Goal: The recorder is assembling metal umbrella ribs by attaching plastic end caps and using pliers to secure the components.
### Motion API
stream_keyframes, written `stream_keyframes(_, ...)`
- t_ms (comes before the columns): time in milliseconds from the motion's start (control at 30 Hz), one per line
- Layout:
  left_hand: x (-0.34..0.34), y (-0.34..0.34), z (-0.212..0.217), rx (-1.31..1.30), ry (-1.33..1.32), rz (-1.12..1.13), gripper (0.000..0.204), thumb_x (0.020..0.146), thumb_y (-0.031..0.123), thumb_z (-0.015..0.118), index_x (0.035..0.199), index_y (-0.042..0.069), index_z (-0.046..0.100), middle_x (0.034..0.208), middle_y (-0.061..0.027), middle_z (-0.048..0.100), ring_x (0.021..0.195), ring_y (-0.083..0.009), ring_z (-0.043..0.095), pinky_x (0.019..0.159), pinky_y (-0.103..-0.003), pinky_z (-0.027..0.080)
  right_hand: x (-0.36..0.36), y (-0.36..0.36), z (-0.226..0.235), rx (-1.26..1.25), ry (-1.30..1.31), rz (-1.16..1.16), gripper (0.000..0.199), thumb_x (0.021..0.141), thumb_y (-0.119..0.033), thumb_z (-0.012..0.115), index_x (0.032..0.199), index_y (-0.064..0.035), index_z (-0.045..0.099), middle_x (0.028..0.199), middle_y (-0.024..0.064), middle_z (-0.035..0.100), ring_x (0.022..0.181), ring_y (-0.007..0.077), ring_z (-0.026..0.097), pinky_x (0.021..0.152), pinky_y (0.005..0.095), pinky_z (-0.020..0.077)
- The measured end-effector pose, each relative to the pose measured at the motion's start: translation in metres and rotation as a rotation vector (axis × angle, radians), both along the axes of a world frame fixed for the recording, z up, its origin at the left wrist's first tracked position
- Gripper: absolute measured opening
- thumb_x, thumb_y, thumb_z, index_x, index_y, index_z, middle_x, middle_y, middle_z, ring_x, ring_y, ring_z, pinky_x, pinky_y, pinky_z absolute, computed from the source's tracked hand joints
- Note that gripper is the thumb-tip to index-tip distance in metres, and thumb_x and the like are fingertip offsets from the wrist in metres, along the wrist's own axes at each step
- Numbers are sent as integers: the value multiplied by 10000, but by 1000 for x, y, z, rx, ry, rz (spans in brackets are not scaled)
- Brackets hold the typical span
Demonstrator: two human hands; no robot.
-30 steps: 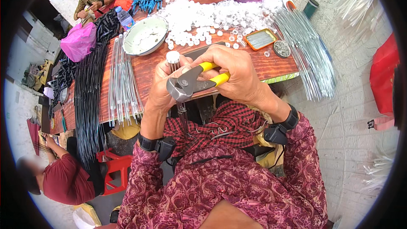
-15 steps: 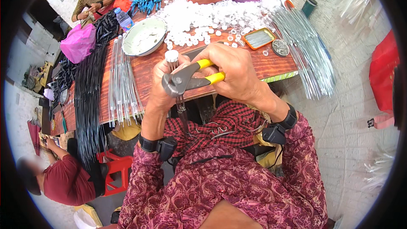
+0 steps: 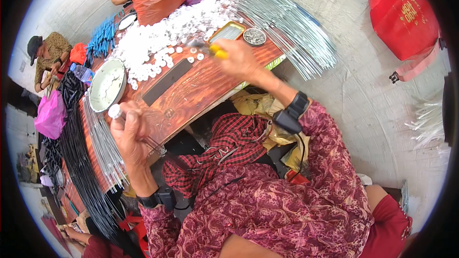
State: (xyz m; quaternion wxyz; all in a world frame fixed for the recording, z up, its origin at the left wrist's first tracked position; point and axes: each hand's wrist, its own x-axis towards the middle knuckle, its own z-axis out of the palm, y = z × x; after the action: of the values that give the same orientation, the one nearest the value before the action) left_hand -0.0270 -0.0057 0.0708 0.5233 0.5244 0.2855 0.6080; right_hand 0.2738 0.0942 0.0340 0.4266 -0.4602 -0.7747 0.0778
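Note:
My left hand (image 3: 130, 133) is closed around a thin rod-like piece whose round white cap (image 3: 115, 111) sticks up above the fist. Thin dark rods (image 3: 155, 145) come out below the same fist; how they join the cap is hidden by my fingers. In my right hand (image 3: 241, 59), a pair of pliers with yellow and black handles (image 3: 218, 51) is gripped over the table's far right part. Motion smears the jaws of the pliers, which point left toward a heap of white and transparent round caps (image 3: 167, 31).
On the wooden table (image 3: 191, 98) lie a dark flat bar (image 3: 167, 82), a white basin (image 3: 107, 86), a yellow-rimmed tray (image 3: 227, 32) and a round tin (image 3: 254, 37). Bundles of silvery rods (image 3: 291, 28) and black rods (image 3: 88, 162) overhang its edges. Other people sit around it.
My hands have moved apart: the left, with the capped piece, toward the lower left, the right forward with the pliers, off that piece. The dark bar shows fully. The view has turned right.

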Motion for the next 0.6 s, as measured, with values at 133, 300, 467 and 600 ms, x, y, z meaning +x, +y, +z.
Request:
stream_keyframes(133,-12,0,0,28,-38,-30,165,981,193,612,929,68,517,811,21,430,482,-2,257,422,-184,185,92,44,-41,-274,-49,-457,252,890,-318,641,901,-66,644,784,171,672,717,387,639,649,505,487)
stream_keyframes(300,-10,7,-2,25,-26,-62,172,988,193,601,922,65,507,805,22,401,486,0,248,424,-183,183,144,66,-52,-325,-154,-666,297,881,-376,632,941,-91,695,858,183,698,820,391,664,728,487,502)
stream_keyframes(467,-3,4,2,16,-11,-43,198,977,202,617,904,68,492,787,22,378,489,-4,246,426,-187,178,142,73,-55,-380,-151,-625,294,873,-365,655,911,-78,704,878,186,702,844,392,668,733,487,512)
stream_keyframes(600,-2,3,1,27,24,0,247,977,266,612,960,35,525,763,24,369,499,-12,258,434,-191,190,141,76,-60,-351,-107,-578,280,870,-325,631,887,-54,700,854,189,697,795,369,672,704,479,509)
